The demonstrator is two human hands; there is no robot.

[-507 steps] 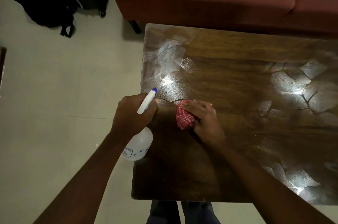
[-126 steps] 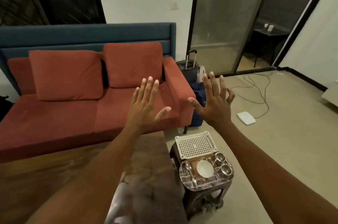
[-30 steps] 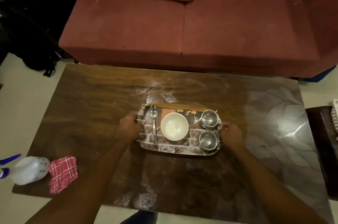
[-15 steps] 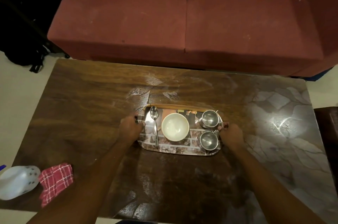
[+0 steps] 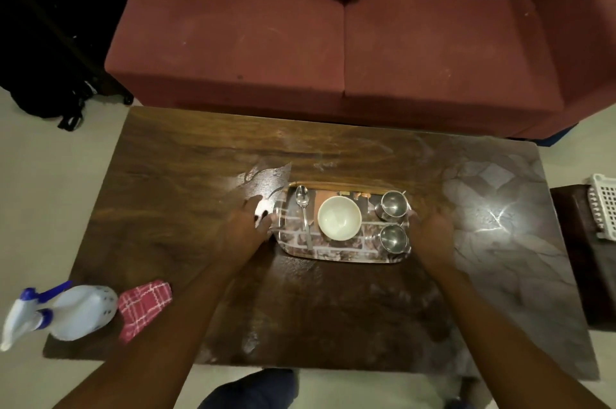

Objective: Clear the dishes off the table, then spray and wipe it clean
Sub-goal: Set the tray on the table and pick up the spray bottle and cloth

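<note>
The tray sits mid-bench, a little right of centre, its long axis running left to right along the bench's long edge. It carries a white bowl in the middle, a spoon on the left lying near-to-far with its scoop at the far end, and two steel cups stacked near and far on the right.

I judge the tray stiff and glossy, so everything on it is loose and free to slide. The bowl looks breakable and the cups light enough to tip. The short ends are where I would hold it, keeping it level.

My left hand is at the left rim and my right hand at the right rim. I cannot tell whether either is gripping.

At the near left corner, a spray bottle lies beside a red checked cloth. A red sofa stands beyond the bench.
</note>
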